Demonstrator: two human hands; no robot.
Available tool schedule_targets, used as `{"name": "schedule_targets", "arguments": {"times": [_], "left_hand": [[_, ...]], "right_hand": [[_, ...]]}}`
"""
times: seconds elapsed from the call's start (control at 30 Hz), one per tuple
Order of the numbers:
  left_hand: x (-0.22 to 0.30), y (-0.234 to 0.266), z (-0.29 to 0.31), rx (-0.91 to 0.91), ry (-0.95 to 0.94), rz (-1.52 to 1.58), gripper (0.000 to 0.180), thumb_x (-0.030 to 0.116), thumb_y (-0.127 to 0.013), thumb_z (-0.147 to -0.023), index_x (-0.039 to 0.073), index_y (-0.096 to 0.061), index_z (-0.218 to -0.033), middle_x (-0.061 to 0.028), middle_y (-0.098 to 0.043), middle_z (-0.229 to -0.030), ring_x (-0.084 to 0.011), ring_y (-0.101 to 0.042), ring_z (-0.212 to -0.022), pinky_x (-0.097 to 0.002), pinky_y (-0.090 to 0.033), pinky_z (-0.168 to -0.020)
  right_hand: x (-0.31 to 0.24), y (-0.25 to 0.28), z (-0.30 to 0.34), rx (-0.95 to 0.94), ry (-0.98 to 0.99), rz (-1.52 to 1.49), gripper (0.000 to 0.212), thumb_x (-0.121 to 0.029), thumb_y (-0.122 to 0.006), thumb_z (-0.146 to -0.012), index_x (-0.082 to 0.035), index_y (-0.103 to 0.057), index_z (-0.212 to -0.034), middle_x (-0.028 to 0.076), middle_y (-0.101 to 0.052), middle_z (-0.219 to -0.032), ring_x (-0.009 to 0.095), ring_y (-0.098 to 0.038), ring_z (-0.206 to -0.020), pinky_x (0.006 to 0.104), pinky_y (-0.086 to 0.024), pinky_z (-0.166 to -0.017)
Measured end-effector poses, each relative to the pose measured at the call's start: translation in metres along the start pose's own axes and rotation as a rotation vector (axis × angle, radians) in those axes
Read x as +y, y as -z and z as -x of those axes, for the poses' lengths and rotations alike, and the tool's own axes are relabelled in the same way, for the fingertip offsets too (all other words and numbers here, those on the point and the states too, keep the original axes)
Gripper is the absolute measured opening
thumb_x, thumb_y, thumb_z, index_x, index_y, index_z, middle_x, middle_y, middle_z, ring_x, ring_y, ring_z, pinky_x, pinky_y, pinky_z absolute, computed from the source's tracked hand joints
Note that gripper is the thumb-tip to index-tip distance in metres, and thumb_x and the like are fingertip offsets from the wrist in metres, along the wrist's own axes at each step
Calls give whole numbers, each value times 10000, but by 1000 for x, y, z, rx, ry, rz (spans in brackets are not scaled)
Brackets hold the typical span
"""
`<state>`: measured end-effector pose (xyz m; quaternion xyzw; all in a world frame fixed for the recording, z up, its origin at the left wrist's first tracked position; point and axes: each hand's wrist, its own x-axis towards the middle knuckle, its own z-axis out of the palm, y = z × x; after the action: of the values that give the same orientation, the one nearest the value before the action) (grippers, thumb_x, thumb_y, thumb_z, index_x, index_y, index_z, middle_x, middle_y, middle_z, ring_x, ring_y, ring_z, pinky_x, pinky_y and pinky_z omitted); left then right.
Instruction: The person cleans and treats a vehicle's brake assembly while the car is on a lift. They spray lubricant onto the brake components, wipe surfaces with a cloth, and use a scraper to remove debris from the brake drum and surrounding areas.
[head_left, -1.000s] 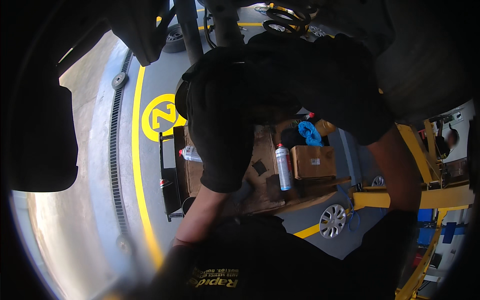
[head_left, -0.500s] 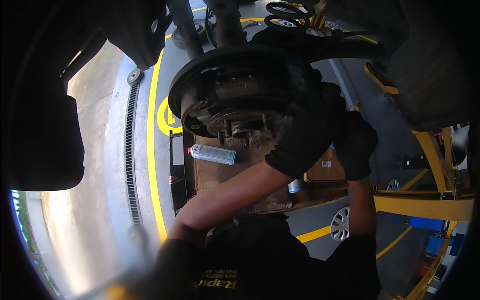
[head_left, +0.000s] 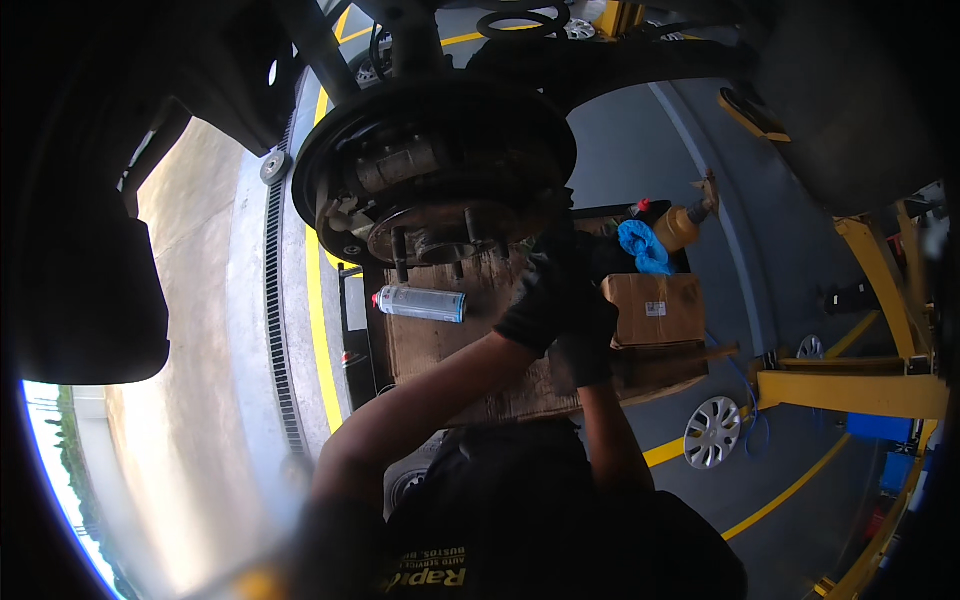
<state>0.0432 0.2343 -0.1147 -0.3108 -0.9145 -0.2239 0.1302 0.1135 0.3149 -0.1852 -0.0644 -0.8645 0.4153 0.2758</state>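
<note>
Centrally, high in the head view, above the far edge of a cardboard-lined cart (head_left: 430, 350): a drum brake assembly (head_left: 440, 180) with no drum on, hanging from dark suspension parts (head_left: 415, 45). Across its inside, a barrel-shaped part (head_left: 400, 166), perhaps the wheel cylinder; below that, a rusty hub (head_left: 440, 236) with wheel studs (head_left: 399, 255) pointing toward the wearer. Just off the lower right rim, close together: a black-gloved left hand (head_left: 538, 300) and, beside and slightly below, a black-gloved right hand (head_left: 587, 345). Cannot tell fingers spread or closed, or anything gripped (black gloves against deep shadow). Likely heavy and stiff as a whole, well anchored, perhaps slippery with grease or brake dust. Firmest hold probably at the hub's edge or a stud; gentler treatment advisable for the barrel-shaped part. On the cart: a spray can (head_left: 425, 303) lying near the left edge, a cardboard box (head_left: 655, 310) at the right edge, a crumpled blue glove or cloth (head_left: 645, 246) and an amber bottle (head_left: 676, 228) near the far right corner.
</note>
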Motion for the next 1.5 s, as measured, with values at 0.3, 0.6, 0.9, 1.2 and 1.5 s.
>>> {"name": "schedule_targets", "arguments": {"times": [0.3,0.6,0.9,1.2,1.5], "left_hand": [[-67,22,66,14,-141,-265,530,309,-711,-821,-33,-617,-1216,-254,-612,-1188,-392,-628,-1104,-470,-534,-900],[-164,153,103,8,-322,-230,218,90,-683,-916,40,-684,-1128,-149,-657,-1057,-327,-694,-974,-439,-614,-818],[-180,335,84,-77,-227,-131,308,36,-721,-959,57,-717,-1266,-129,-724,-1223,-305,-704,-1123,-382,-583,-941],[-127,337,-42,191,-585,118,306,153,-758,-962,121,-753,-1267,-126,-758,-1175,-271,-745,-1083,-374,-624,-896],[-52,295,-76,93,-608,122,164,167,-746,-911,103,-798,-1053,-134,-749,-1181,-298,-744,-1040,-386,-607,-887]], "right_hand": [[-65,-56,45,-107,-71,-304,152,-60,-676,-912,24,-727,-1028,193,-742,-920,358,-732,-867,423,-576,-746],[-169,-119,59,-220,7,-387,169,-176,-634,-1021,-29,-679,-951,78,-695,-784,171,-671,-674,338,-503,-579],[-326,-60,6,-454,-605,-1310,240,-334,-629,-1065,-137,-628,-929,-8,-615,-699,57,-490,-506,232,-377,-466],[-313,6,-44,-75,120,-672,270,-97,-496,-1060,50,-635,-1238,127,-703,-990,134,-651,-779,286,-503,-627],[-225,53,-72,-438,-298,-1975,377,-50,-451,-1075,84,-535,-1418,193,-703,-1030,48,-505,-504,204,-418,-462]]}}
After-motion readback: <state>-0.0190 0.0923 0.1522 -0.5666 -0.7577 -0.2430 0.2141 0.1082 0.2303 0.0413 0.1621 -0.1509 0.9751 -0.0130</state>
